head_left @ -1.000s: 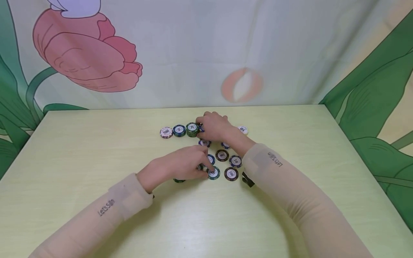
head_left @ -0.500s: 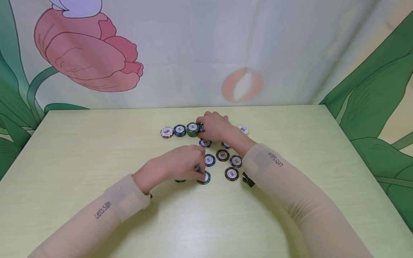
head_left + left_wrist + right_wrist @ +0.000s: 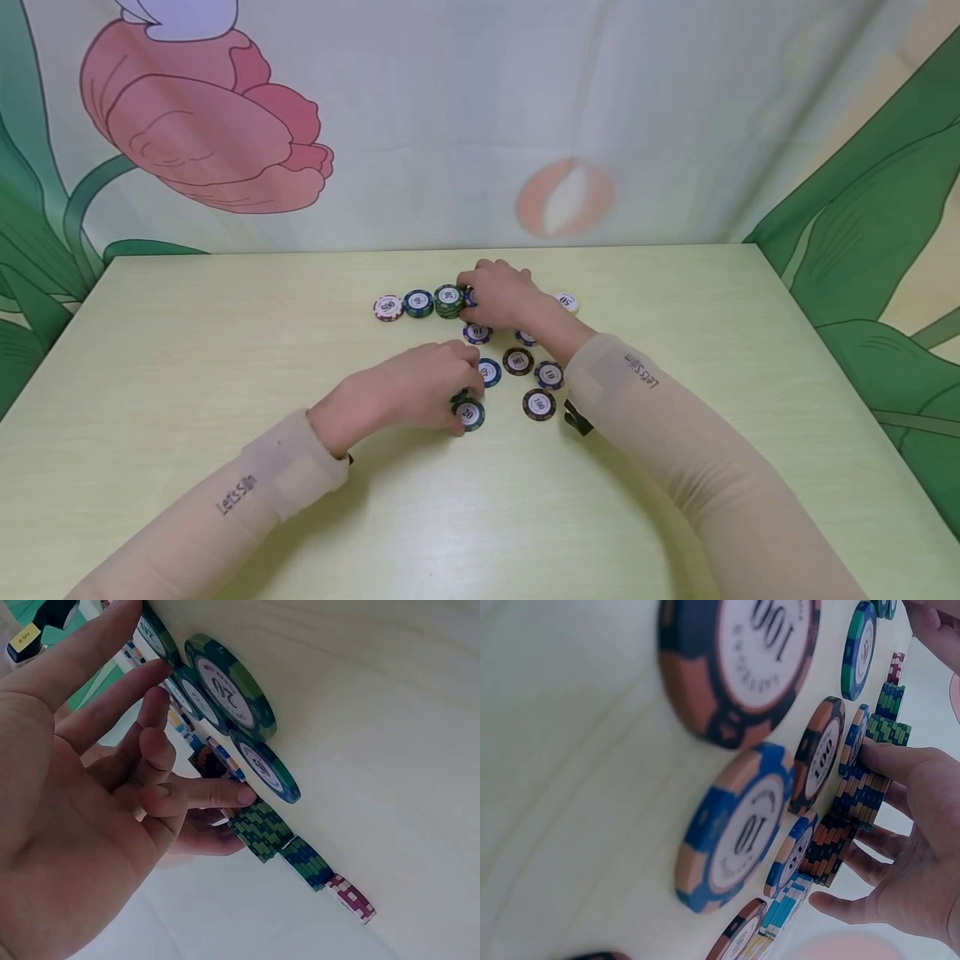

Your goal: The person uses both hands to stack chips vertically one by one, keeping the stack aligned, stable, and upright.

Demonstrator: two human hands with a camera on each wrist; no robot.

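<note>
My left hand [image 3: 416,385] hovers low over loose chips at the front left of the group. Its thumb and index finger pinch a green-edged poker chip [image 3: 470,414] from opposite sides. A green chip [image 3: 229,686] lies close under this palm in the left wrist view, beside a blue-green one [image 3: 264,766]. My right hand [image 3: 498,293] grips the stacks at the back, thumb on the near side and fingers curled behind. Within its grasp stand a blue stack [image 3: 861,796] and a brown-black stack [image 3: 829,851]. The head view mostly hides these stacks.
Left of my right hand, a green stack [image 3: 448,301], a blue-green stack [image 3: 418,303] and a red-white stack [image 3: 388,307] stand in a row. A white-topped stack [image 3: 567,302] is right. Loose brown [image 3: 539,404] and blue [image 3: 550,375] chips lie by my right forearm.
My left hand has drawn the green-edged chip leftward and slightly nearer, and its thumb now sits at the chip's left edge. My right hand has stayed at the stacks.
</note>
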